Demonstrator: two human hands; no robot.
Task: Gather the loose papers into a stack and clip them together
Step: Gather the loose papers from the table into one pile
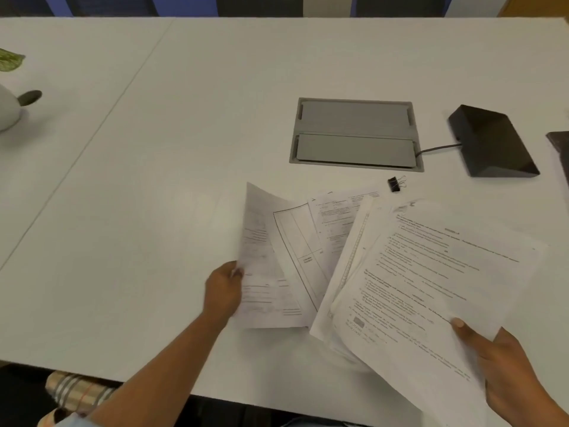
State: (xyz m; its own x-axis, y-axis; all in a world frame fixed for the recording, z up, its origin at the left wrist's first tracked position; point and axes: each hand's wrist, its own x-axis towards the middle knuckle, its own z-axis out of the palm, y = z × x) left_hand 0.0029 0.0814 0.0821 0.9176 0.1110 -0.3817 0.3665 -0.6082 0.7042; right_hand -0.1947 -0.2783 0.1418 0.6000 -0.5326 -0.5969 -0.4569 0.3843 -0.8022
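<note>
Several printed white papers lie fanned out near the front of the white table (154, 195). My left hand (223, 292) grips the left edge of a sheet (264, 272) whose left side curls up off the table. My right hand (505, 374) holds a bundle of printed pages (431, 288) by its lower right corner, thumb on top. Between the two, a sheet with a ruled table (303, 241) and another text page (338, 214) lie flat and partly covered. A small black binder clip (395, 184) rests on the table just behind the papers, touched by neither hand.
A grey cable hatch (355, 134) is set into the table behind the clip. A black wedge-shaped device (492, 143) with a cable sits at the right, a dark object (560, 146) at the right edge. A white plant pot (7, 109) stands far left.
</note>
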